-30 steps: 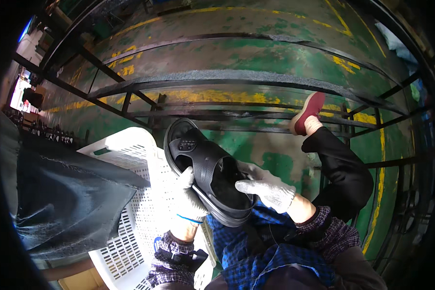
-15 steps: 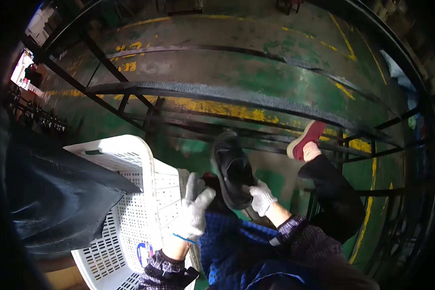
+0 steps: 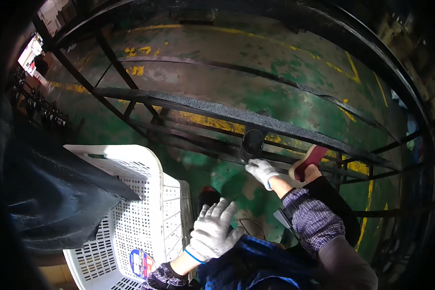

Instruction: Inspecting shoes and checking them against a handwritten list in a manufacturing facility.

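Observation:
A black shoe (image 3: 253, 145) is at the black metal rack, its opening facing me. The padded rail (image 3: 212, 111) crosses in front of its forward part, and its heel end is toward me, over the lower bars. My right hand (image 3: 262, 172), in a white knit glove, reaches out and grips the shoe at the heel; the fingertips are partly hidden. My left hand (image 3: 215, 232), also gloved, is held in front of my body with nothing in it, fingers extended, beside the white plastic basket (image 3: 171, 212).
Dark leather-like sheeting (image 3: 58, 193) hangs over the basket's left side. My foot in a red shoe (image 3: 310, 159) is at the rack's lower bars on the right. Rows of dark items (image 3: 43, 108) stand at far left. Yellow lines mark the green floor (image 3: 188, 174).
My right hand has carried the black shoe forward from beside my lap to the rack. My left hand has shifted rightward, away from the basket's edge, and turned.

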A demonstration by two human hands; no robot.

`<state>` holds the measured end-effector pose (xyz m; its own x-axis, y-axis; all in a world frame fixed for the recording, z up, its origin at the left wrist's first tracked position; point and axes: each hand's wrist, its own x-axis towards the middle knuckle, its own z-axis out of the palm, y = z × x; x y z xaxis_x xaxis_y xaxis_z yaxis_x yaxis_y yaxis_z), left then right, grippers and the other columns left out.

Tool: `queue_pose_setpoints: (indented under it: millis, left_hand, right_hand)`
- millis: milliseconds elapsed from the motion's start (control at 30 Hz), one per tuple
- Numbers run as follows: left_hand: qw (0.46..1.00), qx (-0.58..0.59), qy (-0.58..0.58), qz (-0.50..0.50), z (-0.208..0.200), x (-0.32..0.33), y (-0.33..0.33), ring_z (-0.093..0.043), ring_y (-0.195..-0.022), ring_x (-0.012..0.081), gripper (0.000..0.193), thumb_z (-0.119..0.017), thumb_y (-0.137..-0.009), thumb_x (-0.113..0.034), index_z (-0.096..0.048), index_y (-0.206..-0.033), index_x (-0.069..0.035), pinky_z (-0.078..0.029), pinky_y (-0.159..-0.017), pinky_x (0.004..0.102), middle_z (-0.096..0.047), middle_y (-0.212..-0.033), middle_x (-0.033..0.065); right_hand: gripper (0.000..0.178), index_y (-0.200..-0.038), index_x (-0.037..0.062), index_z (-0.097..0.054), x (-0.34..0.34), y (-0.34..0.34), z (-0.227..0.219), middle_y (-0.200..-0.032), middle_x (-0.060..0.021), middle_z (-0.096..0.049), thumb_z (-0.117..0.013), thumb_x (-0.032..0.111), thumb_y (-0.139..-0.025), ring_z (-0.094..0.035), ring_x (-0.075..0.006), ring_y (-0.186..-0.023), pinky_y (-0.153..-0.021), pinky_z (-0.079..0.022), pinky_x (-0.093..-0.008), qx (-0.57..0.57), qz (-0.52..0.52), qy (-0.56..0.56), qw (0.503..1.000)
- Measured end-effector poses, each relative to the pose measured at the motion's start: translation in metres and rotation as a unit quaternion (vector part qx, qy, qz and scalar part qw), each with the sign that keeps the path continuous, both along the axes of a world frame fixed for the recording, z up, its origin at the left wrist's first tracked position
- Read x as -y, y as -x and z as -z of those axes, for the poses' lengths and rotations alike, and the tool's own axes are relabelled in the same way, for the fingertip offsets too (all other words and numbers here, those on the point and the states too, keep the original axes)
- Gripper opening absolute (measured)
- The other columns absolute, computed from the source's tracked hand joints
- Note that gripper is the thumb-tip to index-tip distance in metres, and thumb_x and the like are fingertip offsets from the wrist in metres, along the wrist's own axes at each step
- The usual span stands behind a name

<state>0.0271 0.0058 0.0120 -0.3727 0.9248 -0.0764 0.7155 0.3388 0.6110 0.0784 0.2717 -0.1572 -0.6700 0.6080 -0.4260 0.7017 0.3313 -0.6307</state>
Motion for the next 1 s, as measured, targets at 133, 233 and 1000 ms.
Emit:
queue_pose_setpoints:
  millis: [133, 233, 1000]
  left_hand:
    - [0.978, -0.164, 0.087, 0.092, 0.011, 0.005, -0.006, -0.056, -0.120, 0.0440, 0.067, -0.071, -0.081, -0.041, -0.054, -0.134, -0.005, -0.036, -0.109, 0.0594, -0.056, -0.130, 0.0279]
    - [0.963, -0.161, 0.170, 0.135, 0.022, 0.015, -0.007, -0.055, -0.117, 0.0427, 0.064, -0.070, -0.081, -0.039, -0.054, -0.134, -0.006, -0.033, -0.110, 0.0612, -0.057, -0.124, 0.0258]
    - [0.945, -0.166, 0.224, 0.169, 0.041, 0.018, -0.018, -0.058, -0.115, 0.0363, 0.055, -0.060, -0.085, -0.031, -0.058, -0.135, -0.010, -0.033, -0.110, 0.0580, -0.059, -0.126, 0.0211]
  right_hand:
    - [0.029, -0.104, 0.0029, -0.074, 0.030, 0.007, -0.112, -0.100, -0.0176, -0.073, -0.067, 0.028, -0.092, -0.071, -0.0315, -0.095, -0.084, -0.055, -0.0369, -0.332, -0.076, -0.056, 0.939]
    - [0.023, -0.103, 0.0062, -0.075, -0.002, 0.022, -0.181, -0.100, -0.0145, -0.074, -0.069, 0.024, -0.090, -0.071, -0.0314, -0.092, -0.080, -0.056, -0.0364, -0.399, -0.012, -0.264, 0.878]
    - [0.067, -0.114, -0.0015, -0.070, -0.102, 0.040, -0.173, -0.123, -0.0263, -0.065, -0.051, 0.058, -0.091, -0.061, -0.0419, -0.117, -0.101, -0.045, -0.0440, 0.099, 0.019, -0.217, 0.971]
